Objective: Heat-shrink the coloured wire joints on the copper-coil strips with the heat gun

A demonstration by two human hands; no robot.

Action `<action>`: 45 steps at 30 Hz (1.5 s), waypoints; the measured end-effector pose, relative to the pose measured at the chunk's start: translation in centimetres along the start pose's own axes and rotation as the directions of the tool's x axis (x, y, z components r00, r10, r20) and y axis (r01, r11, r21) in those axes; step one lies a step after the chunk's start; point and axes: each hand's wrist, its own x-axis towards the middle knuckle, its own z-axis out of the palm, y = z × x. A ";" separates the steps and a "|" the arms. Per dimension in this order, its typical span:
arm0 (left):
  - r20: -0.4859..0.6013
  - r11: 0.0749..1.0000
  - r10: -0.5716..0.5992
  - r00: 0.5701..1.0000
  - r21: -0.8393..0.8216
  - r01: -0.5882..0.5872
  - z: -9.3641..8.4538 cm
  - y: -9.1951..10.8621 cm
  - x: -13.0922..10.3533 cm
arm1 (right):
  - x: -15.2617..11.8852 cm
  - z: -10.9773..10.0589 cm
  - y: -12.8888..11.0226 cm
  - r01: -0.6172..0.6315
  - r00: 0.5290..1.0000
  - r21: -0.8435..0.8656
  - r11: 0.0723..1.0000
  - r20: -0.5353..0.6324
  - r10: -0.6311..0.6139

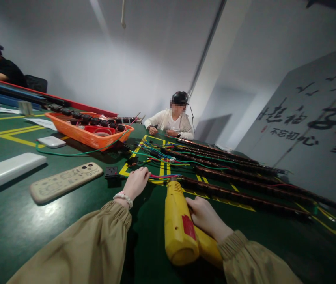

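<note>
My right hand (205, 215) is wrapped round the handle of a yellow heat gun (175, 227). Its metal nozzle points away from me, at coloured wires (163, 177) that run to a long dark strip (224, 191). My left hand (137, 181) is closed at the left end of those wires, its fingers bent over them. Just left of it sits a black socket block (112, 174). Behind lie more long dark strips (239, 173) with loose green, red and blue wires at their ends.
An orange basket (88, 136) holding dark parts stands back left. A phone in a beige case (66, 182), a long white device (11, 169) and a small white case (51, 142) lie at left. One person (172, 120) sits opposite; another (0, 65) sits far left.
</note>
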 end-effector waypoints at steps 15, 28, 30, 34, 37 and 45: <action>0.037 0.999 -0.047 0.998 0.027 0.046 0.6 -0.2 0.4 | 3.3 0.4 -5.8 0.208 0.977 -0.087 0.974 -0.038 -0.212; -0.026 0.975 -0.104 0.994 0.193 0.107 0.9 -1.0 -0.1 | 3.2 -0.1 -5.9 0.240 0.969 -0.074 0.968 -0.047 -0.243; 0.015 0.973 -0.125 0.992 0.200 0.119 1.1 -1.1 0.0 | 3.2 0.0 -5.9 0.240 0.969 -0.069 0.968 -0.048 -0.244; 0.082 0.975 -0.086 0.993 0.210 0.067 0.7 -1.4 0.0 | 3.3 0.1 -5.8 0.243 0.967 -0.067 0.968 -0.057 -0.247; 0.124 0.978 -0.062 0.990 0.204 0.035 -0.1 -1.6 -0.2 | 3.3 0.2 -5.8 0.249 0.966 -0.060 0.967 -0.050 -0.252; 0.096 0.991 -0.103 0.990 0.101 0.093 -0.2 -2.1 -0.3 | 3.2 0.0 -6.0 0.269 0.961 -0.029 0.963 -0.049 -0.271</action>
